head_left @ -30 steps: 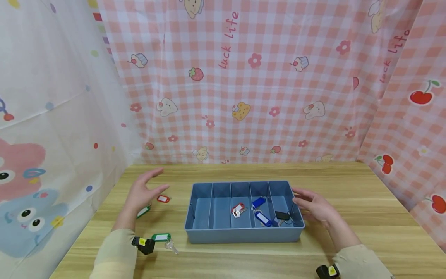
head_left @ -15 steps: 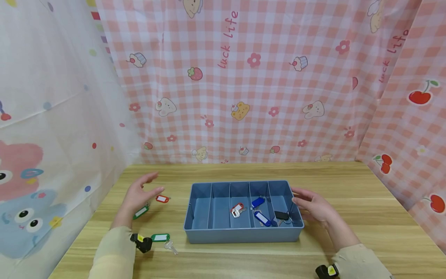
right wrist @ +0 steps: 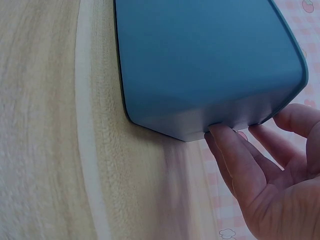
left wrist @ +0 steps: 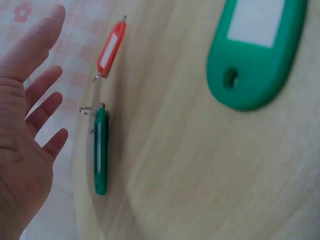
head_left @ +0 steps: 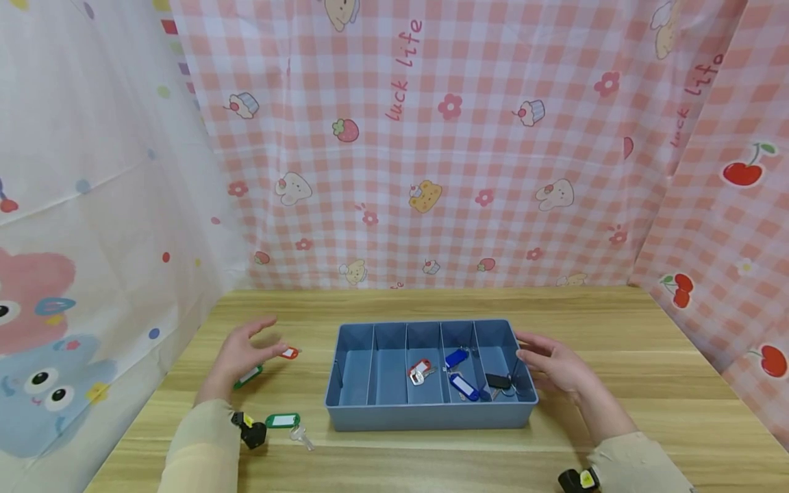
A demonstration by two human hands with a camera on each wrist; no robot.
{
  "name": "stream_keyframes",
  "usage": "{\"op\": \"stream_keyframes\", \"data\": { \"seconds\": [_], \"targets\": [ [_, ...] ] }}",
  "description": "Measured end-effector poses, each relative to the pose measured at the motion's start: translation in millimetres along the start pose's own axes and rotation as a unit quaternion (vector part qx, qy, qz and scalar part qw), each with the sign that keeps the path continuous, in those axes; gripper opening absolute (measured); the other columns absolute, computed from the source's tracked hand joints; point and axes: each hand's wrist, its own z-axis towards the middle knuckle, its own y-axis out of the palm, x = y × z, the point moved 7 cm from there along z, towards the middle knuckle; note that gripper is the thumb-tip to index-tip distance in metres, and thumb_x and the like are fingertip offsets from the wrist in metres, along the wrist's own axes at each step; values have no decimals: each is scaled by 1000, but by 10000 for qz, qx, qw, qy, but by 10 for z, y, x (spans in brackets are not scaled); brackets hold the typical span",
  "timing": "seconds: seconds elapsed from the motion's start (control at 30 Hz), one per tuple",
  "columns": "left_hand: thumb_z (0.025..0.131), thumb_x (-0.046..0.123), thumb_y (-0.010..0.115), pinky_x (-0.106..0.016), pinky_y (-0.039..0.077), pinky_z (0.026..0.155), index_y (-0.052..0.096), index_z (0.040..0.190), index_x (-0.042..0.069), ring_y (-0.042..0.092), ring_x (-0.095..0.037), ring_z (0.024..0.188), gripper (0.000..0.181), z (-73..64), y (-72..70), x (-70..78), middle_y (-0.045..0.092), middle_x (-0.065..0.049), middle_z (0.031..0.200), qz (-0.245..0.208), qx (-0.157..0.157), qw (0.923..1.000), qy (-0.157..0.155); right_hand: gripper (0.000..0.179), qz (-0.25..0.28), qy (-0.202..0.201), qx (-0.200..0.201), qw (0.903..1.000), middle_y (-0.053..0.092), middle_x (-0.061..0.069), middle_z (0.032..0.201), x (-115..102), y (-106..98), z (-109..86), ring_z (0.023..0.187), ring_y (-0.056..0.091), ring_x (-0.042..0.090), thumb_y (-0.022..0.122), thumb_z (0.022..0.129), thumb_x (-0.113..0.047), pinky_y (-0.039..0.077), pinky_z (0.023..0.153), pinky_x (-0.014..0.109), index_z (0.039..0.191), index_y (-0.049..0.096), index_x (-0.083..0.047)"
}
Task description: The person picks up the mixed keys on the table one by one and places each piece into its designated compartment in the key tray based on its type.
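My left hand (head_left: 242, 352) hovers over the left side of the table, thumb and fingers apart and holding nothing. Its thumb overlaps a red key tag (head_left: 290, 353) in the head view. Below the palm lies a green key tag (left wrist: 101, 155) with a metal ring. Another green key tag (head_left: 283, 420), with a key (head_left: 302, 436) beside it, is near my left wrist. My right hand (head_left: 557, 363) rests its fairly straight fingers against the right end of a blue compartment box (head_left: 431, 417), the thumb close to the rim.
A red key tag (head_left: 421, 368) with a key lies in the box's middle compartment. Two blue key tags (head_left: 464, 387) are in the one to its right, and a black key tag (head_left: 498, 381) is in the rightmost. Patterned cloth (head_left: 468, 150) hangs behind the wooden table (head_left: 431, 462).
My left hand has moved slightly left and come down toward the red key tag. My right hand stays at the box's end, and the box has hardly moved.
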Motion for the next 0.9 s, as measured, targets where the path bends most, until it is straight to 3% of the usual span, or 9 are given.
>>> {"op": "stream_keyframes", "data": {
  "seconds": [0.17,0.37,0.63,0.9],
  "targets": [
    [83,29,82,-63,31,106,53,138,-3,40,-49,131,69,11,2,-38,50,-28,140,387,202,9980,447,59,-35,-44,-10,10000,44,33,140,-4,-14,7,115,59,35,57,102,-18,51,91,52,151,32,3],
    [80,26,84,-61,34,104,58,132,-4,48,-49,123,65,-6,-8,-23,57,-27,132,1216,465,9860,1046,59,-24,-18,-7,10000,44,32,140,2,-14,15,113,59,33,57,102,-18,51,91,52,151,32,3],
    [80,25,81,-66,36,98,58,135,2,46,-49,122,64,-38,11,-18,56,-23,135,1851,318,9775,960,58,-44,14,27,10000,44,32,140,-8,-11,2,112,59,32,57,102,-18,51,91,52,151,34,3],
    [82,21,79,-63,37,98,63,129,1,49,-47,119,54,-64,23,1,60,-21,130,2042,263,9718,1154,58,-40,39,36,10000,42,33,142,-1,-7,4,113,58,32,57,102,-19,51,91,52,151,34,2]
  ]
}}
